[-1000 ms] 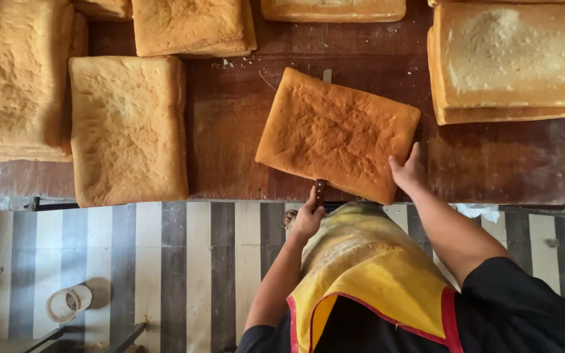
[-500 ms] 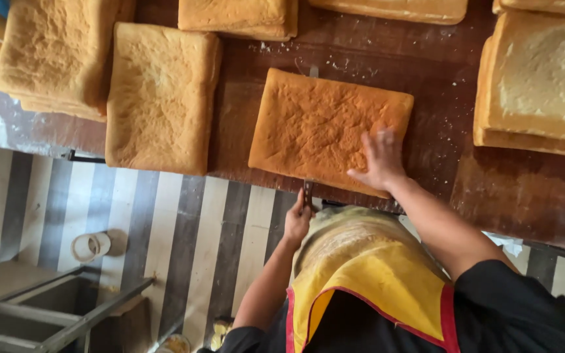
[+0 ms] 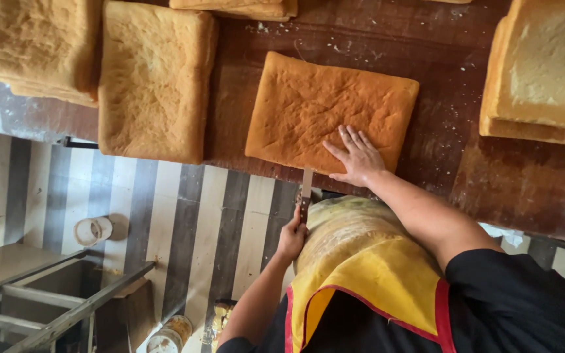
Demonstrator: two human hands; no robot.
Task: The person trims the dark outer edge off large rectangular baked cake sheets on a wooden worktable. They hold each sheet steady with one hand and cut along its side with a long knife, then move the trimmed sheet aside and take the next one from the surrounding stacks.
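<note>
One flat golden sponge slab (image 3: 328, 111) lies at the near edge of the dark wooden bench (image 3: 492, 189), well apart from the paler slabs (image 3: 155, 78) on its left. The right hand (image 3: 359, 157) rests open and flat on its near corner, released, fingers spread. The left hand (image 3: 292, 236) is clenched on a knife (image 3: 306, 191) whose blade meets the slab's near side. The slab looks light, soft and crumbly; it likely wants broad, flat support rather than pinching.

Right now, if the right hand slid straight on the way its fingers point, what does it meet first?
The right hand lies flat on the golden-brown bread slab, fingers pointing towards its far left side. Going on, it would only cross more crust, then probably bare wooden table before the neighbouring pale slab.
</note>
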